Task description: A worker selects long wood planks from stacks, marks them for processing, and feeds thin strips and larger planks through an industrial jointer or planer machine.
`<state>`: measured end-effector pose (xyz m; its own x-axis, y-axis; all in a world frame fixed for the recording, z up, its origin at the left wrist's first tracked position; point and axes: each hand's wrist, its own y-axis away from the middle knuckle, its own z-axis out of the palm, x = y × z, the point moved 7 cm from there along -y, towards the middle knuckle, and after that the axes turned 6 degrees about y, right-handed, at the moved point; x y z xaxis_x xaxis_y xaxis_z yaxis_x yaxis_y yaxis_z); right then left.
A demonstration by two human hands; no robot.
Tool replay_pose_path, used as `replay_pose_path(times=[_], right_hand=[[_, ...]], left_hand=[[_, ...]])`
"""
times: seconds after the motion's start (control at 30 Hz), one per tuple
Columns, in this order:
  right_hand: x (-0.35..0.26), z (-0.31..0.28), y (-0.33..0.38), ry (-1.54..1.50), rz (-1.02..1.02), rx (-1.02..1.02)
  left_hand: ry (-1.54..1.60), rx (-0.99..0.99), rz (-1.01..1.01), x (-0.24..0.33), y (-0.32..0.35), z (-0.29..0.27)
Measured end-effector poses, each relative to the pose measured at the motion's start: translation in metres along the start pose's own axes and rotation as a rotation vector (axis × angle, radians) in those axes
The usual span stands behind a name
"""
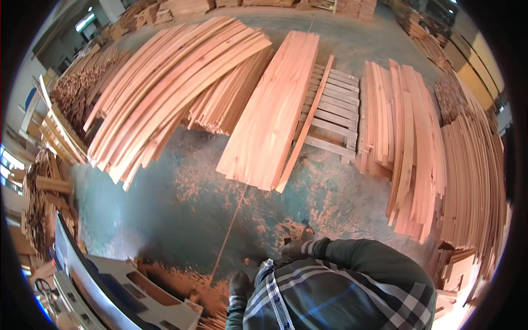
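My left hand [240, 284], in a dark glove, hangs low beside my plaid shirt [319, 291]. It is nearest to wood scraps by the machine at the lower left. My right hand [292, 251], also gloved, is in front of my body with the arm bent across. Its fingers are too small and dark to make out, and whether it holds anything is unclear. Ahead of me lies a wide stack of smooth boards [275, 110], apart from both hands. One narrow board [309, 124] rests along its right side, over a slatted wooden pallet [335, 104].
Long boards fan out on a pile [176, 88] to the left. More uneven boards [407, 137] are stacked at the right, with a taller stack [473, 181] beyond. A machine [137, 291] stands at the lower left. Sawdust litters the green floor [203, 203].
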<state>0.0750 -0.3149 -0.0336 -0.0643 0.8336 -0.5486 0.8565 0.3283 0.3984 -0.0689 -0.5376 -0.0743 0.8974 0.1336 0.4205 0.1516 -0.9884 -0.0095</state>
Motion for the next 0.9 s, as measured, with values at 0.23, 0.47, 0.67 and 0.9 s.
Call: replay_pose_path(times=[0.23, 0.47, 0.67, 0.9], right_hand=[[-0.038, -0.093, -0.050, 0.070, 0.226, -0.186], [0.019, -0.108, -0.065, 0.087, 0.530, 0.022], [0.100, -0.041, -0.069, -0.149, 0.997, -0.371], [0.140, -0.086, -0.269, 0.123, 0.559, -0.333]], left_hand=[[0.551, -0.024, -0.686, -0.122, 0.122, -0.020], [0.455, -0.058, -0.480, -0.229, 0.123, -0.054], [0.348, -0.049, -0.312, -0.322, 0.051, -0.101], [0.199, 0.044, -0.444, -0.419, 0.089, -0.163]])
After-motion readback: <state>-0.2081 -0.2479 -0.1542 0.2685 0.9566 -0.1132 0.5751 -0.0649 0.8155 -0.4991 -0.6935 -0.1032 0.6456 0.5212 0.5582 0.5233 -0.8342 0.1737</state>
